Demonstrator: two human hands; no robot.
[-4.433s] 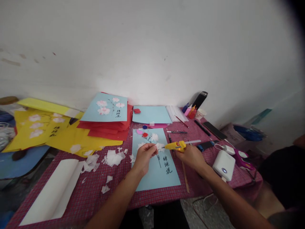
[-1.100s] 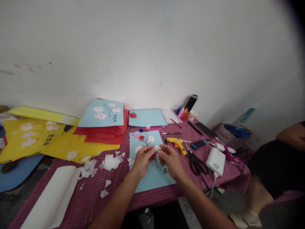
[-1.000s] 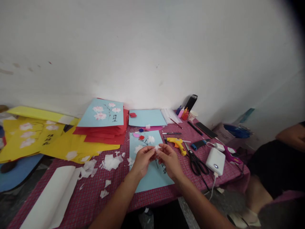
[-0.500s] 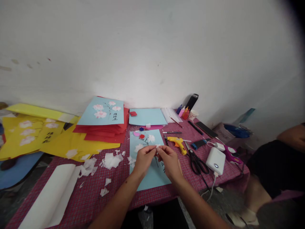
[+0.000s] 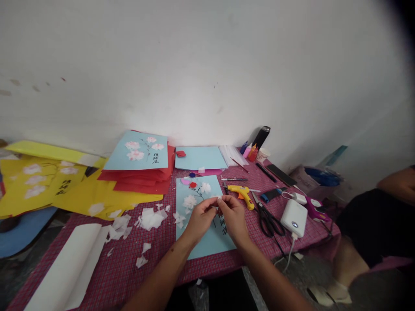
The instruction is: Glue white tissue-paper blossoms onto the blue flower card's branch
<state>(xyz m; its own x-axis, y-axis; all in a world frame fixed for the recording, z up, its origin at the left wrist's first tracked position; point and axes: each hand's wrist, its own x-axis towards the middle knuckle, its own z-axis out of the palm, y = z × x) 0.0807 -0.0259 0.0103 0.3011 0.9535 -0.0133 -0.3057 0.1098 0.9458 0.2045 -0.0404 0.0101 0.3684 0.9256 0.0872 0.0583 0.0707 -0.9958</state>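
Right now, the fingers of the left hand [image 5: 202,219] and right hand [image 5: 234,218] are bent and drawn together, thumbs and fingertips nearly shut, the two sets of tips meeting. Between them they pinch a small scrap [image 5: 219,197] of white, mostly covered, so its shape and the way it points cannot be told. Both hands are over the sheet [image 5: 197,250], which lies flat on the checked cloth [image 5: 125,259]. Taking the sheet's middle as the dial, with 12 away from the person, the fingertips sit toward 1. The sheet is pale blue, with ruffled white flowers: one [image 5: 205,188] at 12, a bigger one [image 5: 189,201] between 10 and 11. A thin dark stem [image 5: 199,194] slants from 11 toward 5, partly under the hands, and the black lettering [image 5: 223,225] at about 3 is half hidden by the right hand. The sheet's long axis runs nearly 12 to 6, its far end leaning slightly toward 11. A red disc [image 5: 193,185] lies at 11, loose paper bits [image 5: 152,219] at 9. The yellow gun [image 5: 243,195] rests at 2, nozzle toward 9; the scissors [image 5: 269,221] at 3, blades toward 11.
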